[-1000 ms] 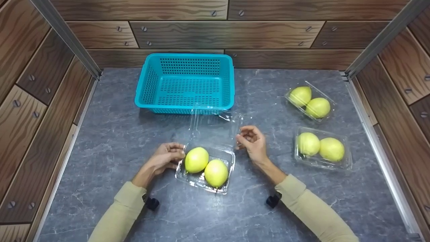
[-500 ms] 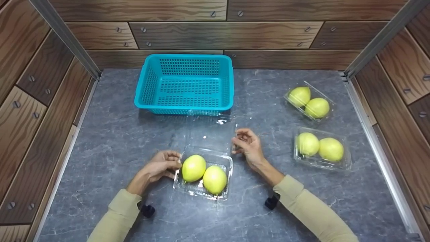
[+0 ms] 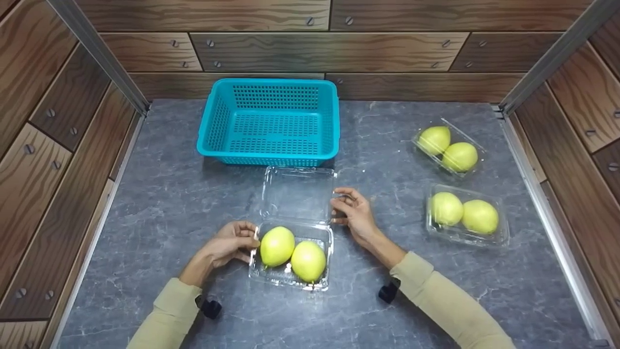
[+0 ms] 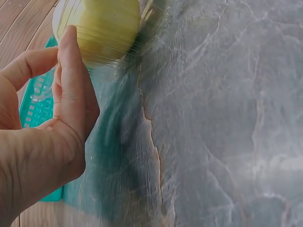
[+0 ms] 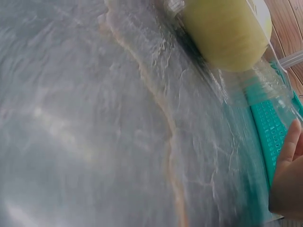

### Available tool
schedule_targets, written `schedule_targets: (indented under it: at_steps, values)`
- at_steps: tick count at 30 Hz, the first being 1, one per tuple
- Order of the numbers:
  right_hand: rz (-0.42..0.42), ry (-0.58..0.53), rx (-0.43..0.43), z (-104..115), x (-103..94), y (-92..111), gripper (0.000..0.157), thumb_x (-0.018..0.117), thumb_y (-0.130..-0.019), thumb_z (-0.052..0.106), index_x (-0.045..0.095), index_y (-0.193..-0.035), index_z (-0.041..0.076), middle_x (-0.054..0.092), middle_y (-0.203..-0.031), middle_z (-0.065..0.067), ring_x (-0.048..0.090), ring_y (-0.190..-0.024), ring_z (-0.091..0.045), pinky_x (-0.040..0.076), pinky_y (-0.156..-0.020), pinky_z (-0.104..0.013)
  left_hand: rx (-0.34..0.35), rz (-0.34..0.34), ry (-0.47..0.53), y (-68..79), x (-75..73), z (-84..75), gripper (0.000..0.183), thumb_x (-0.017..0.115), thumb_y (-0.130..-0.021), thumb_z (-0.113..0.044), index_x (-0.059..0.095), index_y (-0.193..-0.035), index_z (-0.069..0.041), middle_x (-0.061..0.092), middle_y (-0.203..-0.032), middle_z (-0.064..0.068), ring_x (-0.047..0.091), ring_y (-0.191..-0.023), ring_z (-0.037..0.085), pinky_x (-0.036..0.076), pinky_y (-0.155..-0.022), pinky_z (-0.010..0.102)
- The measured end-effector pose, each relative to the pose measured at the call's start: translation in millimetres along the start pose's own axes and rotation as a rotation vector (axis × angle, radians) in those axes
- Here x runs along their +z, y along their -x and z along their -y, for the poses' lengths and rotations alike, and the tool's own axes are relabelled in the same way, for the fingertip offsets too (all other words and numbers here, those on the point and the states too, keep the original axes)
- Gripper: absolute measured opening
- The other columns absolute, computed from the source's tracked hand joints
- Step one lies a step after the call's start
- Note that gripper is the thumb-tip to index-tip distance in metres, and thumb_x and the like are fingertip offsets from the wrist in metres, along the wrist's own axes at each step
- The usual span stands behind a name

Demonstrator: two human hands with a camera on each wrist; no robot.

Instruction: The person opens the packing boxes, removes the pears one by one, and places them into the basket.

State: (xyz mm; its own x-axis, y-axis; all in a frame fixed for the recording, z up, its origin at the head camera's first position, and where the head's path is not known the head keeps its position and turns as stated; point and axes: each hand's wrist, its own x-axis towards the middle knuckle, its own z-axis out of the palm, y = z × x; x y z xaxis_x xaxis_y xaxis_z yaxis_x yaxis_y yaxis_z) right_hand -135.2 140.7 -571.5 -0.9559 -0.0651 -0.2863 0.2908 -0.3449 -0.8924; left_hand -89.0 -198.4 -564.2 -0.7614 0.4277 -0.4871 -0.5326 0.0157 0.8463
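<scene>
A clear plastic clamshell container (image 3: 290, 282) lies before me with its lid (image 3: 298, 194) folded back toward the basket. Two yellow-green pears (image 3: 277, 246) sit side by side in the base. My left hand (image 3: 231, 244) pinches the left rim near the hinge, thumb on the near side. In the left wrist view, its fingers (image 4: 71, 80) reach up to the clear wall beside a pear (image 4: 102, 28). My right hand (image 3: 356, 213) pinches the lid's right edge between thumb and fingers. Only part of that hand (image 5: 289, 175) shows in the right wrist view.
A turquoise plastic basket (image 3: 206, 126) stands behind the lid, with nothing in it. To the right are two closed clear containers, a far one (image 3: 426, 157) and a nearer one (image 3: 501, 235), each with two pears. Wood-patterned walls border the grey marbled table (image 3: 387, 320).
The lid has come down flatter behind the base, my right hand moving with it. The container and both hands have shifted toward me and slightly left.
</scene>
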Motion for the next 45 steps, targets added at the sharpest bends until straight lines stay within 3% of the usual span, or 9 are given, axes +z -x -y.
schedule_targets:
  at_steps: [4, 13, 19, 28, 40, 45]
  values:
    - [-0.022, 0.030, 0.049, 1, 3.6, -5, 0.030, 0.067, -0.097, -0.003, 0.062, -0.126, 0.005, 0.069, -0.090, 0.001, 0.064, -0.071, -0.011, 0.062, -0.055, -0.024, -0.003, -0.019, 0.004, 1.0, -0.6, 0.1, 0.032, 0.069, -0.088, 0.007, 0.054, -0.115, 0.002, 0.063, -0.084, -0.002, 0.062, -0.074, 0.011, 0.064, -0.057, 0.027]
    - [0.023, 0.080, 0.165, 8, 5.6, -18, 0.037, 0.071, -0.096, 0.003, 0.059, -0.131, 0.007, 0.069, -0.100, 0.000, 0.066, -0.076, -0.011, 0.065, -0.064, -0.025, -0.001, -0.040, -0.025, 2.0, -2.4, -4.4, 0.031, 0.068, -0.089, 0.007, 0.052, -0.115, 0.002, 0.060, -0.085, -0.001, 0.061, -0.074, 0.011, 0.064, -0.057, 0.027]
    - [0.032, 0.085, 0.185, 9, 9.6, -27, 0.036, 0.070, -0.097, 0.004, 0.060, -0.131, 0.007, 0.068, -0.100, 0.001, 0.066, -0.075, -0.010, 0.064, -0.066, -0.025, 0.009, -0.056, -0.038, 0.7, -5.7, -7.1, 0.031, 0.068, -0.089, 0.006, 0.052, -0.115, 0.002, 0.061, -0.085, -0.001, 0.061, -0.073, 0.010, 0.063, -0.056, 0.026]
    - [-0.003, 0.089, 0.231, 8, 12.6, -33, 0.036, 0.067, -0.098, 0.001, 0.061, -0.133, 0.008, 0.066, -0.082, 0.003, 0.062, -0.070, -0.010, 0.061, -0.065, -0.023, 0.019, -0.055, -0.026, -3.8, -7.3, -6.7, 0.028, 0.067, -0.090, 0.006, 0.052, -0.113, 0.003, 0.062, -0.085, 0.000, 0.062, -0.072, 0.012, 0.064, -0.057, 0.028]
    - [-0.013, 0.094, 0.278, 8, 12.5, -41, 0.046, 0.066, -0.099, 0.002, 0.057, -0.144, -0.001, 0.064, -0.086, 0.001, 0.064, -0.068, -0.010, 0.062, -0.064, -0.021, 0.027, -0.041, -0.012, -3.8, -9.0, -6.9, 0.030, 0.066, -0.092, 0.007, 0.051, -0.118, 0.006, 0.062, -0.089, 0.001, 0.063, -0.074, 0.014, 0.066, -0.061, 0.029]
    - [-0.008, 0.128, 0.280, 8, 12.8, -36, 0.046, 0.065, -0.101, 0.005, 0.055, -0.145, -0.004, 0.064, -0.089, 0.000, 0.064, -0.070, -0.011, 0.063, -0.065, -0.022, 0.022, -0.034, -0.016, -3.3, -9.0, -8.3, 0.033, 0.067, -0.091, 0.007, 0.050, -0.120, 0.007, 0.062, -0.090, 0.002, 0.064, -0.076, 0.014, 0.067, -0.063, 0.030]
